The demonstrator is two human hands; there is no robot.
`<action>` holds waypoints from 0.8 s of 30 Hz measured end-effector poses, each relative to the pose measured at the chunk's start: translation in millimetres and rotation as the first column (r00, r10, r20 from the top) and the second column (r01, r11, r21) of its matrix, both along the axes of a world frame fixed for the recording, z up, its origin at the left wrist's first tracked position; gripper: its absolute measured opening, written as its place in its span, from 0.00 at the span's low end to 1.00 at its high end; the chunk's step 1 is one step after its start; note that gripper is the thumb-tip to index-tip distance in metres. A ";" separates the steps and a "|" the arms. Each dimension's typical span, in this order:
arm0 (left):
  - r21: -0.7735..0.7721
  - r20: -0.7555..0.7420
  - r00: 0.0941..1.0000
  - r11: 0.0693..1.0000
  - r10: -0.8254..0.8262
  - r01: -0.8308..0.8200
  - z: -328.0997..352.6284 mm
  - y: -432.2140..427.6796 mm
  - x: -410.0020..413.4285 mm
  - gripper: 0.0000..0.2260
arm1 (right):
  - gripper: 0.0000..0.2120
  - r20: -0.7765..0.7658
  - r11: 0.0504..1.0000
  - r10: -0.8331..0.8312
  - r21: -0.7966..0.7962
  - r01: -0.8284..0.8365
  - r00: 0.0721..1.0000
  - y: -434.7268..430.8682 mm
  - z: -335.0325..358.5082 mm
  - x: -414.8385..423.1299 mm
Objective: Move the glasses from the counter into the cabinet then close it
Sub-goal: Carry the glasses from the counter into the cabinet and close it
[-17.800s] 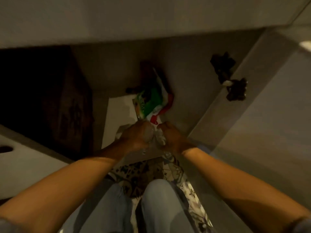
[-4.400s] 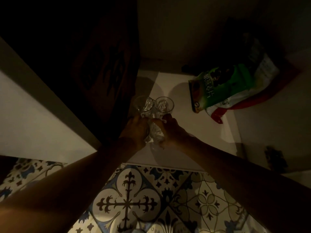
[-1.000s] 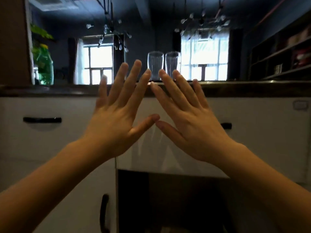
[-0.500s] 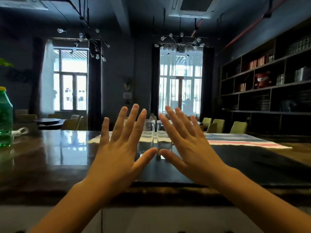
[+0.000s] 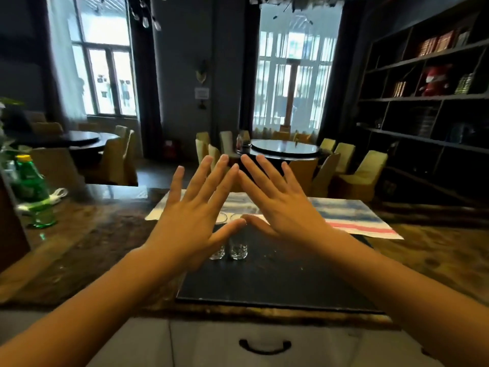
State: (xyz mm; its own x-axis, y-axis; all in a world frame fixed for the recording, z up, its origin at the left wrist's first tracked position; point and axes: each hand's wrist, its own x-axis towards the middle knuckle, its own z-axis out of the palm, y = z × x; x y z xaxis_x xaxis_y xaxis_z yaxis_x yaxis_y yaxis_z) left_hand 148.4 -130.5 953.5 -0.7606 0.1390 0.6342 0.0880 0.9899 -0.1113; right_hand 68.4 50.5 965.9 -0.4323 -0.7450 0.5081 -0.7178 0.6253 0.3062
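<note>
Two clear glasses stand side by side on the dark counter (image 5: 277, 282): the left glass (image 5: 217, 252) and the right glass (image 5: 238, 250). Their upper parts are hidden behind my hands. My left hand (image 5: 194, 218) and my right hand (image 5: 280, 205) are raised in front of the glasses, palms away from me, fingers straight and spread. The thumb tips and forefinger tips nearly meet. Neither hand touches a glass. The cabinet is out of view below the counter edge.
A green bottle (image 5: 34, 194) stands at the counter's left. A striped cloth (image 5: 352, 215) lies behind the glasses. A white drawer front with a black handle (image 5: 264, 347) sits under the counter edge. Dining tables and chairs fill the room beyond.
The view has risen from the open cabinet to above the counter. Both empty hands have stayed spread in front of the two glasses, now seen from higher up.
</note>
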 end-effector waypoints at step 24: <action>0.068 0.419 0.906 0.997 -0.061 0.036 -45.0 -80.8 -138.3 0.35 | 0.31 0.356 0.975 -0.183 0.185 0.123 0.916 -46.2 -51.9 -125.7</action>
